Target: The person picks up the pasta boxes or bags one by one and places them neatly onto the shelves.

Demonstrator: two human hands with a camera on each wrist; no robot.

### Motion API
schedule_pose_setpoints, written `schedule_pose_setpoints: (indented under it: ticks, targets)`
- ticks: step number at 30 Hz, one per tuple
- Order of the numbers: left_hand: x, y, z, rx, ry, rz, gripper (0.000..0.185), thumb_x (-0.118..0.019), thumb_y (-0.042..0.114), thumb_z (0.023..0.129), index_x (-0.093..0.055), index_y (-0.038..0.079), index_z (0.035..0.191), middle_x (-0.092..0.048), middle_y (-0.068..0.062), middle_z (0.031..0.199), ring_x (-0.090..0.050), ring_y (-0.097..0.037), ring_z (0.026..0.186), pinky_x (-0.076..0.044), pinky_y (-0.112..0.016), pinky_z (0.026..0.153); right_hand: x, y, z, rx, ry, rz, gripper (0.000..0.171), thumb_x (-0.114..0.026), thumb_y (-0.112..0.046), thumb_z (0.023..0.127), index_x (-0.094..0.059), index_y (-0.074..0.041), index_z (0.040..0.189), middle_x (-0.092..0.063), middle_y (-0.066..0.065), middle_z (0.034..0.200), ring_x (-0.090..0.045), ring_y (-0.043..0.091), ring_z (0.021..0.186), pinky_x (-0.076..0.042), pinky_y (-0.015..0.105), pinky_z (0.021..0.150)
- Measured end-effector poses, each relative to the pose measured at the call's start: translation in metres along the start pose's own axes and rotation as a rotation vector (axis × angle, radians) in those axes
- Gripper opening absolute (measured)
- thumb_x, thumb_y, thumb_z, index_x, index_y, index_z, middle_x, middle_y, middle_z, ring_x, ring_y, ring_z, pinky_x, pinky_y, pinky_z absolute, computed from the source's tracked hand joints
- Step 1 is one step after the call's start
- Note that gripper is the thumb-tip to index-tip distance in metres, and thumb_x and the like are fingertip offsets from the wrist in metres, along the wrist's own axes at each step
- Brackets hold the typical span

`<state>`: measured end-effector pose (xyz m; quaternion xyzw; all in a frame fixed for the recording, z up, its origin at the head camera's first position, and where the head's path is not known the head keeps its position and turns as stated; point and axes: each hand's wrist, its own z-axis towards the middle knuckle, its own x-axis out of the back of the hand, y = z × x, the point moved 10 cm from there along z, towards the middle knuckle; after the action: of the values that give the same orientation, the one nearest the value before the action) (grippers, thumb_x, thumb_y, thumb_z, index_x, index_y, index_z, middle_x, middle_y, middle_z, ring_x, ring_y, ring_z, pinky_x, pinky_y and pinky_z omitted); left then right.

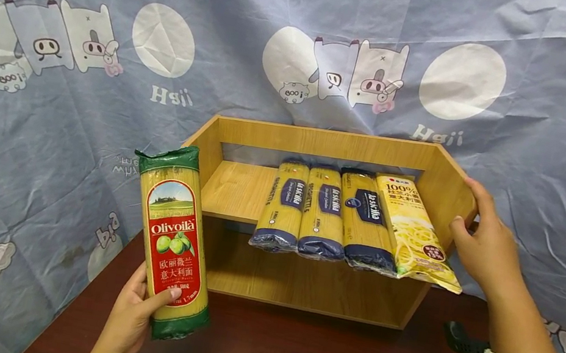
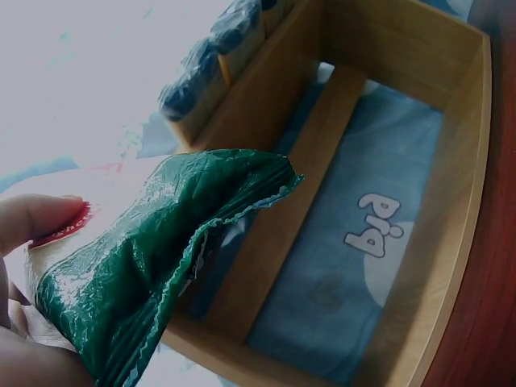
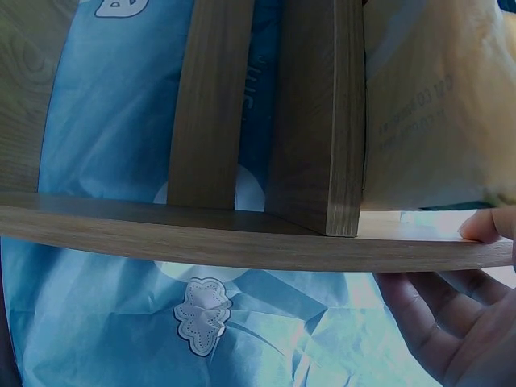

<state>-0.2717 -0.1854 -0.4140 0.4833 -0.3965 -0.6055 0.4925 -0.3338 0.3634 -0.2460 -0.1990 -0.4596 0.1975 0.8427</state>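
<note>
My left hand [image 1: 133, 307] grips the lower part of a green-ended Olivoilà spaghetti pack [image 1: 175, 240], thumb across its front. The pack is held up, tilted slightly, in front of the left side of a wooden shelf [image 1: 321, 142]. In the left wrist view its green wrapper end [image 2: 153, 250] juts past the thumb. My right hand [image 1: 491, 246] grips the shelf's right side panel, thumb inside and fingers outside. Beside that panel, a yellow pasta pack [image 1: 415, 231] lies on the upper board, next to three blue-ended spaghetti packs [image 1: 286, 205].
The upper board's left part [image 1: 236, 191] is bare wood. Below it is the lower compartment [image 1: 300, 281]. The shelf stands on a dark red-brown table [image 1: 256, 345] against a blue printed cloth [image 1: 230, 20]. A dark strap-like object [image 1: 463, 339] lies near the right forearm.
</note>
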Motion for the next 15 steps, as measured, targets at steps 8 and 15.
schedule_pose_setpoints:
  ticks: [8, 15]
  targets:
    - [-0.015, 0.000, 0.003, 0.018, -0.063, -0.010, 0.061, -0.061, -0.007, 0.094, -0.036, 0.011, 0.148, -0.073, -0.001, 0.117, -0.074, -0.022, 0.102, -0.061, -0.042, 0.082, -0.001, 0.001, 0.000, 0.002, 0.000, 0.001, 0.072, -0.046, -0.019, 0.099, -0.015, -0.035, 0.162, -0.054, 0.044, 0.129, -0.057, 0.060, 0.114, -0.048, 0.063, 0.075]
    - [-0.027, -0.004, 0.008, 0.047, -0.095, 0.014, 0.059, -0.064, -0.005, 0.093, -0.039, 0.010, 0.144, -0.073, 0.000, 0.116, -0.074, -0.023, 0.100, -0.061, -0.043, 0.081, 0.000, 0.000, 0.000, 0.002, 0.002, 0.000, 0.072, -0.047, -0.019, 0.099, -0.016, -0.034, 0.162, -0.053, 0.045, 0.131, -0.057, 0.061, 0.115, -0.048, 0.064, 0.076]
